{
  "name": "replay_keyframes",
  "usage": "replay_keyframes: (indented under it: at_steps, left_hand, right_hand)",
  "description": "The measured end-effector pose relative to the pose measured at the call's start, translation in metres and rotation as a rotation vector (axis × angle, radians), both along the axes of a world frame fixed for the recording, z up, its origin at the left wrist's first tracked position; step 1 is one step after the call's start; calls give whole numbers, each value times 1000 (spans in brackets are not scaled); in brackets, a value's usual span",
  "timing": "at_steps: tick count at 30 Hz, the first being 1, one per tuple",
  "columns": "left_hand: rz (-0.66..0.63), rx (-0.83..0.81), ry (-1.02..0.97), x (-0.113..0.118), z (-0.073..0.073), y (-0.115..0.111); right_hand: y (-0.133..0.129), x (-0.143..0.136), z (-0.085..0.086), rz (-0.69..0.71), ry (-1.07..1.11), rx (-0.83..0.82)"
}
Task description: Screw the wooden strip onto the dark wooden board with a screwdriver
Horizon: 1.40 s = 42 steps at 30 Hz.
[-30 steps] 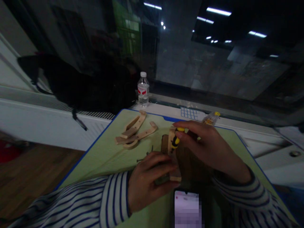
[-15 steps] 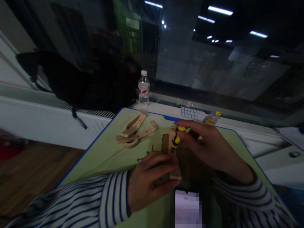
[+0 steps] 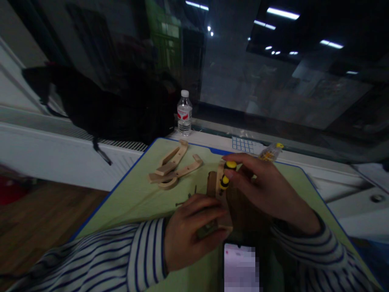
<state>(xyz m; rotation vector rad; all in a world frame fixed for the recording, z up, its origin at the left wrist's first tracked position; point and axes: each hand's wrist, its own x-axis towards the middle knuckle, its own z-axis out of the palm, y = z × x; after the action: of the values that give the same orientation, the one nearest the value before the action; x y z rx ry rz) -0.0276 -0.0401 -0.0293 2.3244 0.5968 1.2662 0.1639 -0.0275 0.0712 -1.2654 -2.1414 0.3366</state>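
My left hand [image 3: 194, 231] is closed over the near end of a light wooden hook [image 3: 224, 221], holding it down against a dark brown block [image 3: 212, 184]. In my right hand [image 3: 264, 184] is a yellow and black screwdriver [image 3: 225, 181], pinched at its handle between thumb and fingers. The screwdriver stands nearly upright over the wooden hook, its tip close to the wood just beyond my left fingertips; whether a screw is under it I cannot make out. Several loose screws [image 3: 180, 204] lie beside my left hand.
More wooden hook pieces [image 3: 179, 168] lie on the green table [image 3: 130, 202] at left. A phone [image 3: 240, 267] sits at the near edge. Behind, on the sill, are a water bottle [image 3: 184, 115] and a clear bag with a yellow top [image 3: 271, 152]. A black backpack [image 3: 106, 105] rests at far left.
The screwdriver handle has turned slightly in my right fingers, showing a different pattern of yellow and black. My left hand and the wooden hook have stayed in place.
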Motion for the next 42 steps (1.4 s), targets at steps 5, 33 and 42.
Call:
replay_keyframes:
  at_steps: [5, 33, 42]
  left_hand:
    - [14, -53, -12, 0, 3, -2]
    - [6, -36, -9, 1, 2, -1]
    - [23, -48, 7, 0, 2, -2]
  right_hand:
    - [-3, 2, 5, 28, -14, -36]
    - [-1, -1, 0, 19, 52, 5]
    - [-4, 2, 3, 3, 34, -59]
